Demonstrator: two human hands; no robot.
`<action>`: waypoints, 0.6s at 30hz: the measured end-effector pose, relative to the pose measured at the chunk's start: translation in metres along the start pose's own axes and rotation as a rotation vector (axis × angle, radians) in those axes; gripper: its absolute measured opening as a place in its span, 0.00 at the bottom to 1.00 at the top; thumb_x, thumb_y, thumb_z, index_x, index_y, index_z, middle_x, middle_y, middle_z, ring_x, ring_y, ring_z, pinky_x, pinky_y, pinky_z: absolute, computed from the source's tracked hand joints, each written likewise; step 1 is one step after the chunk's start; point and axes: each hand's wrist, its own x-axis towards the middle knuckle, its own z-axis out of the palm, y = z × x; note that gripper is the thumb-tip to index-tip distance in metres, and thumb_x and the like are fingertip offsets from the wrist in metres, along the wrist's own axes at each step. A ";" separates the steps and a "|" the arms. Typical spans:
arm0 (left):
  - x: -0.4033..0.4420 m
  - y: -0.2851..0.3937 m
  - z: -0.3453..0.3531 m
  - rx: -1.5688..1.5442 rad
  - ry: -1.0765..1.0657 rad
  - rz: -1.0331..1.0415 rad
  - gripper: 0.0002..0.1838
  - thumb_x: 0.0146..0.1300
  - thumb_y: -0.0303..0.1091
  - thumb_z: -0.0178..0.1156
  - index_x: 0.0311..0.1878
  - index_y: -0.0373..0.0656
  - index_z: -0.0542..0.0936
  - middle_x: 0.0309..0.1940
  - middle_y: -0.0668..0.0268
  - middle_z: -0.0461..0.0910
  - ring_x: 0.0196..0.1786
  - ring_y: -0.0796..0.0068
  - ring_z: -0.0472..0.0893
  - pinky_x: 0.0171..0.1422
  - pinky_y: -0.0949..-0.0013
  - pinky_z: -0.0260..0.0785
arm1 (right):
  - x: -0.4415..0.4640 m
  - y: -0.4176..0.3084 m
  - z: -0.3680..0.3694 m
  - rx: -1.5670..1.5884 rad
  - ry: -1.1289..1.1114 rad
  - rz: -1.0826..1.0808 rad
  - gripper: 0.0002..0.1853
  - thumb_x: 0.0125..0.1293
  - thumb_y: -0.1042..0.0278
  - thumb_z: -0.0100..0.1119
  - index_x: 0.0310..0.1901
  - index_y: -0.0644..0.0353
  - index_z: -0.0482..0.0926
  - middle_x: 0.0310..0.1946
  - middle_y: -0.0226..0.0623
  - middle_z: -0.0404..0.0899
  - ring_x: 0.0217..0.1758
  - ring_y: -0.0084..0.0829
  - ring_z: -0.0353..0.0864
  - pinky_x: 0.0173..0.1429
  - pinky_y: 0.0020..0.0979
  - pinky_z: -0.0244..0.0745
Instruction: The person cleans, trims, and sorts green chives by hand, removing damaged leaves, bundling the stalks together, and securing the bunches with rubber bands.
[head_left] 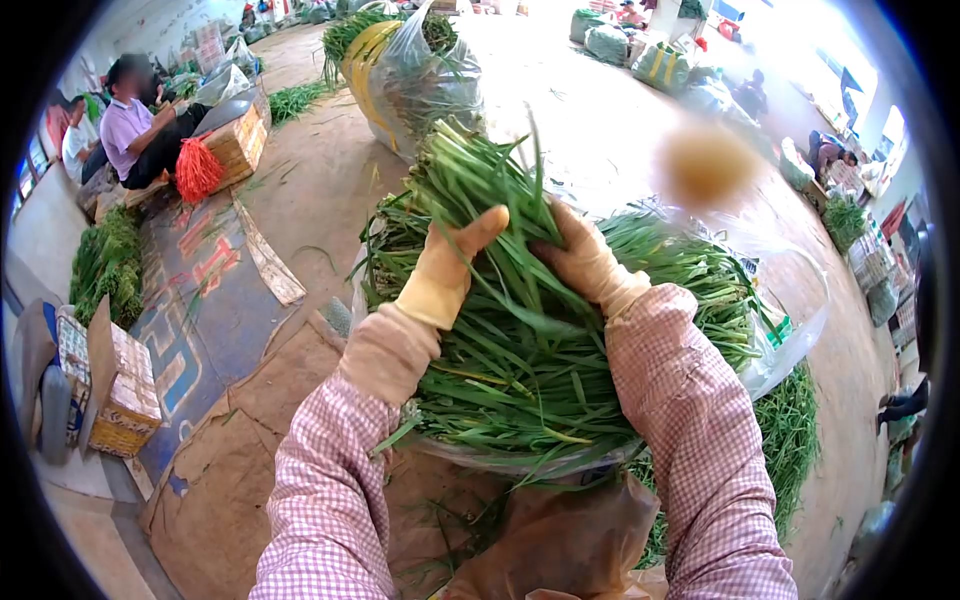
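My left hand (pixel 450 262), in a tan glove, grips the left side of a bunch of garlic chives (pixel 480 185), with the thumb lying across the leaves. On the other side, my right hand (pixel 582 252), gloved too, is closed around the same bunch; its fingers are partly hidden by leaves. The cut stem ends point up and away from me, while the leaves hang toward the pile. Directly below the hands lies a big heap of chives (pixel 520 390) on clear plastic sheeting (pixel 795 340), with stem ends showing at its left and right edges.
Beyond the heap stands a stuffed plastic sack (pixel 385 85) of greens. More greens (pixel 790 440) lie at the right. A person (pixel 135 130) sits at the left by a wooden crate (pixel 240 145) with a red string bundle (pixel 198 168). Another crate (pixel 125 385) stands nearer. Flattened cardboard (pixel 230 470) covers the floor.
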 end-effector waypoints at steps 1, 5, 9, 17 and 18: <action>0.007 0.001 0.001 -0.012 -0.008 0.029 0.29 0.52 0.35 0.75 0.56 0.38 0.75 0.48 0.66 0.80 0.50 0.72 0.78 0.58 0.66 0.72 | -0.002 0.001 -0.001 -0.144 -0.010 -0.077 0.35 0.58 0.74 0.64 0.68 0.62 0.62 0.58 0.48 0.74 0.62 0.44 0.73 0.66 0.40 0.67; 0.011 -0.003 0.008 -0.015 -0.038 0.027 0.24 0.51 0.33 0.76 0.50 0.38 0.79 0.45 0.66 0.82 0.47 0.73 0.80 0.54 0.66 0.75 | -0.016 -0.010 -0.015 -0.645 -0.127 -0.097 0.38 0.60 0.64 0.62 0.70 0.63 0.57 0.60 0.54 0.71 0.63 0.49 0.72 0.70 0.45 0.61; 0.012 -0.007 0.000 0.052 -0.060 0.035 0.25 0.54 0.28 0.72 0.55 0.37 0.78 0.47 0.64 0.82 0.49 0.72 0.80 0.58 0.66 0.75 | 0.008 -0.074 -0.070 -0.870 -0.642 0.262 0.48 0.57 0.47 0.63 0.73 0.62 0.51 0.63 0.57 0.67 0.67 0.49 0.67 0.73 0.45 0.58; 0.018 -0.020 0.001 0.240 -0.315 0.125 0.28 0.75 0.49 0.39 0.70 0.40 0.63 0.66 0.55 0.66 0.70 0.61 0.65 0.73 0.54 0.60 | 0.040 -0.080 -0.058 -0.068 -0.166 -0.116 0.62 0.41 0.59 0.81 0.76 0.46 0.47 0.75 0.45 0.51 0.78 0.40 0.47 0.78 0.39 0.48; 0.009 -0.011 0.020 0.022 -0.199 0.027 0.28 0.75 0.49 0.37 0.71 0.42 0.60 0.68 0.55 0.64 0.71 0.59 0.64 0.74 0.54 0.58 | 0.045 -0.080 -0.044 -0.064 -0.167 -0.199 0.63 0.40 0.60 0.82 0.76 0.46 0.47 0.75 0.42 0.50 0.78 0.38 0.47 0.78 0.38 0.48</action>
